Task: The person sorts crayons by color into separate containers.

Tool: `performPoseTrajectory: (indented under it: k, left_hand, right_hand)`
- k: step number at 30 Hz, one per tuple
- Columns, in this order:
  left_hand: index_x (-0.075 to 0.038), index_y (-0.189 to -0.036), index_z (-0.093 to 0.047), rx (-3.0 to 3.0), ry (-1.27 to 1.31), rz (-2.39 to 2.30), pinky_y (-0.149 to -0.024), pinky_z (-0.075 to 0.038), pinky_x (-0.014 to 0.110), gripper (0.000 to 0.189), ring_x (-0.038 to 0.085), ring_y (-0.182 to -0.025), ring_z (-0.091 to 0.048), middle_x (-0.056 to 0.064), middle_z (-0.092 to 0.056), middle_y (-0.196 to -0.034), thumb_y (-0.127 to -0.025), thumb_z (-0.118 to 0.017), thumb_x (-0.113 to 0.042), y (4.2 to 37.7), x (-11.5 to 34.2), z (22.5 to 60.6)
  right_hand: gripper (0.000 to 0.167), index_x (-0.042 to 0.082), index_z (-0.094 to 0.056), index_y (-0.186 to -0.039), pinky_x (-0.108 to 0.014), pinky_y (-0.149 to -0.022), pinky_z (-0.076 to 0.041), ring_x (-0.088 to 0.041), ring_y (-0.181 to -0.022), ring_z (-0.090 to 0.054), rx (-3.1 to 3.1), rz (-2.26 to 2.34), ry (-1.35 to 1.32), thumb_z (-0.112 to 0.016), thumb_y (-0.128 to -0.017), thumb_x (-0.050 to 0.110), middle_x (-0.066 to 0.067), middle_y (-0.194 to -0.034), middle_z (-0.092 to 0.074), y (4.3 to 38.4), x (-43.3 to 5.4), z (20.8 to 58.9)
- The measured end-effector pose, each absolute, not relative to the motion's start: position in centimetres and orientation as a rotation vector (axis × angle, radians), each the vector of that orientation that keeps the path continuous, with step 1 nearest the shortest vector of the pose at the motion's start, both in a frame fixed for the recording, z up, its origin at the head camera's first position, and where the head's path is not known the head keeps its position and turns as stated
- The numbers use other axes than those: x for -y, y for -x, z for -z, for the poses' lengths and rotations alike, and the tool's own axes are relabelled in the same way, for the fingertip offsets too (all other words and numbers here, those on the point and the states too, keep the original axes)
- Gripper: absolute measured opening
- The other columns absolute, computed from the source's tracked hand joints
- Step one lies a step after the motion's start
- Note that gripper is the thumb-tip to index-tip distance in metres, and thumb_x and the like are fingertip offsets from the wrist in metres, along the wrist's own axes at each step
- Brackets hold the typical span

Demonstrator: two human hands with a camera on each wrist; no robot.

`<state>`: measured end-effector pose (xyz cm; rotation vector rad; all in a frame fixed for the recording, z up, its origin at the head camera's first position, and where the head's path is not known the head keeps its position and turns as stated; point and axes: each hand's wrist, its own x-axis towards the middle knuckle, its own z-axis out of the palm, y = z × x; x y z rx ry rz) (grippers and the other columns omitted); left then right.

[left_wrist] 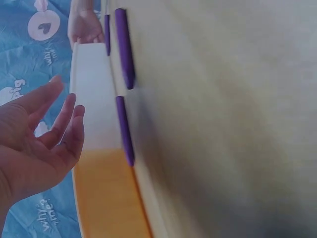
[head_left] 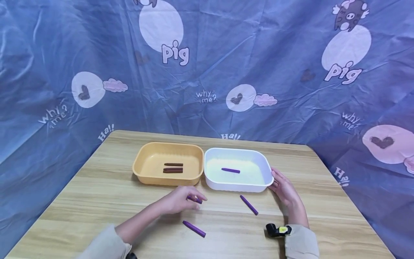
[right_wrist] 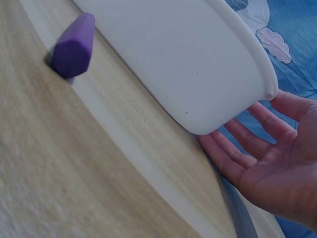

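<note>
My left hand hovers in front of the two boxes, over a purple crayon on the table. In the left wrist view its fingers are loosely bent and hold nothing. At the white box's right end, my right hand touches the wall with extended fingers, its thumb near the rim. One purple crayon lies inside the white box. Two more lie on the table: one crayon before the white box, another crayon closer to me.
Left of the white box, and close against it, stands an orange-yellow box with a few brown crayons inside. Both stand on a wood-grain table. A blue printed cloth hangs behind the table and at its sides.
</note>
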<state>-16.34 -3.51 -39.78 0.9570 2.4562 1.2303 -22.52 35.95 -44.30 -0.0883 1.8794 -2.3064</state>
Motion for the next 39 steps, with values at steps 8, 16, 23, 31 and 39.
performPoseTrajectory:
  k: [8, 16, 23, 31, 39]
  left_hand:
    - [-0.012, -0.104, -0.07, -2.347, -0.985, -1.097, -0.076, -0.046, 0.025, 0.029, 0.009, -0.085, -0.057, -0.007, -0.061, -0.097, -0.076, -0.073, -0.007, 15.6, 4.3, 41.0]
    - [-0.011, -0.1, -0.071, -2.342, -1.031, -0.943, -0.071, -0.045, 0.02, 0.029, 0.002, -0.078, -0.054, -0.011, -0.061, -0.085, -0.072, -0.075, -0.005, 15.5, 4.4, 41.4]
    - [-0.014, -0.091, -0.072, -2.35, -1.066, -0.856, -0.068, -0.043, 0.017, 0.025, 0.0, -0.073, -0.051, -0.013, -0.055, -0.078, -0.069, -0.076, -0.002, 15.4, 4.4, 41.6]
    - [-0.016, -0.081, -0.07, -2.364, -1.133, -0.777, -0.06, -0.042, 0.014, 0.026, -0.003, -0.063, -0.047, -0.014, -0.052, -0.067, -0.066, -0.074, 0.005, 15.3, 4.4, 41.5]
    - [-0.018, -0.087, -0.071, -2.377, -1.159, -0.69, -0.063, -0.041, 0.014, 0.021, -0.004, -0.065, -0.048, -0.018, -0.053, -0.07, -0.072, -0.073, -0.003, 15.6, 4.7, 40.9]
  right_hand:
    - [0.024, 0.023, -0.051, -0.119, -0.024, -0.085, -0.044, -0.008, -0.101, -0.055, -1.86, 2.331, 0.096, -0.036, -0.101, 0.022, 0.01, -0.109, -0.06, 22.5, -35.9, 44.3]
    - [0.048, 0.006, -0.025, -0.144, -0.025, -0.087, -0.043, -0.008, -0.102, -0.054, -1.883, 2.303, 0.077, -0.036, -0.101, 0.024, 0.011, -0.11, -0.058, 22.6, -35.9, 44.3]
    - [0.058, -0.004, -0.01, -0.144, -0.023, -0.085, -0.043, -0.006, -0.103, -0.053, -1.876, 2.296, 0.075, -0.035, -0.101, 0.024, 0.013, -0.11, -0.057, 22.6, -36.0, 44.2]
    - [0.028, 0.02, -0.048, -0.126, -0.024, -0.086, -0.044, -0.008, -0.104, -0.054, -1.83, 2.335, 0.139, -0.035, -0.101, 0.022, 0.01, -0.112, -0.058, 22.6, -36.2, 44.3]
    - [0.057, -0.001, -0.012, -0.145, -0.023, -0.086, -0.043, -0.007, -0.104, -0.053, -1.867, 2.295, 0.064, -0.036, -0.1, 0.025, 0.012, -0.111, -0.057, 22.6, -35.9, 44.0]
